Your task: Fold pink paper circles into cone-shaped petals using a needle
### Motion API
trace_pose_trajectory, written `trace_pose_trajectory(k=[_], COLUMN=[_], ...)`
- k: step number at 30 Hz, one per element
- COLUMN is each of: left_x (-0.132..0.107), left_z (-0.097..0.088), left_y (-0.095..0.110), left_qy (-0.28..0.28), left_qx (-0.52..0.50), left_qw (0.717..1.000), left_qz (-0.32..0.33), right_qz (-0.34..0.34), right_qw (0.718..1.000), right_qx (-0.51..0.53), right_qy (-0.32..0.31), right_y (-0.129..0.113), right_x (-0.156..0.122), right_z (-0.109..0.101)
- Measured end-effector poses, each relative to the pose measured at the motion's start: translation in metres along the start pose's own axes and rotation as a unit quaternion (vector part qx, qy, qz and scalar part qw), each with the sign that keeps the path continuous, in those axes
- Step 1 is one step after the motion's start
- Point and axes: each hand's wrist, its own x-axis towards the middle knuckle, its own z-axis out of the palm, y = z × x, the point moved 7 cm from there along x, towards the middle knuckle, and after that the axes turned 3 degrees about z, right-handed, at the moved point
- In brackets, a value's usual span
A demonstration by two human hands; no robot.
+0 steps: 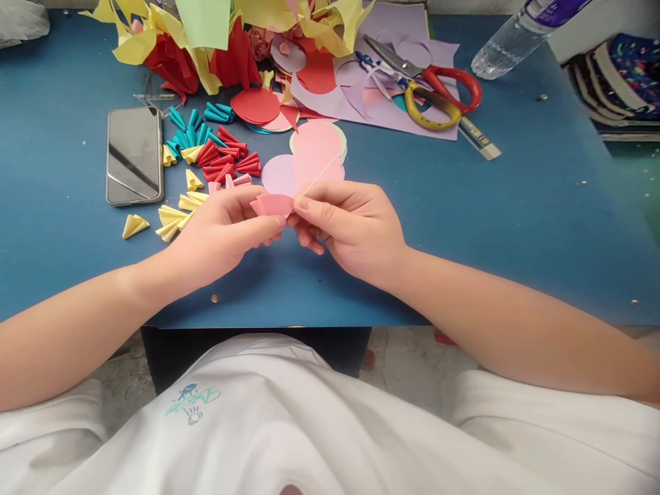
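Note:
Over the near part of the blue table, both hands hold one folded piece of pink paper (274,204). My left hand (227,223) pinches its left side between thumb and fingers. With thumb and forefinger, my right hand (350,227) grips the right corner. A thin pale line, perhaps a strip or stick, slants up from the right fingertips. Just beyond lie stacked paper circles: pink (315,148), lilac (278,173) and a pale green edge. Left of them are small folded paper cones in red (221,161), teal (188,130), yellow (172,218) and pink (237,181).
A phone (135,157) lies at the left. Red and yellow crumpled paper (175,58) fills the back. Scissors (427,82) rest on lilac paper scraps (407,127), near an eraser-like white stick (480,139). A clear bottle (510,42) stands back right.

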Motion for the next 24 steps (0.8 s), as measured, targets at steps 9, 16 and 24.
trace_pose_trajectory(k=[9,16,24], left_x=[0.0062,0.0018,0.0014], left_z=[0.0020,-0.0045,-0.0030], left_y=[-0.0076,-0.0052,-0.0054], left_qy=[-0.034,-0.005,-0.003], left_qx=[-0.057,0.038,0.051], left_qw=[0.997,0.999,0.999], left_qz=[-0.039,-0.005,-0.007], right_qz=[-0.041,-0.026,-0.025], right_qw=[0.998,0.999,0.999], right_qx=[-0.049,-0.035,-0.038], right_qy=[0.004,-0.013,0.008], right_y=[-0.0065,-0.0048,0.0021], right_x=[0.0005,0.0000,-0.0003], right_z=[-0.0029,0.0014,-0.0001])
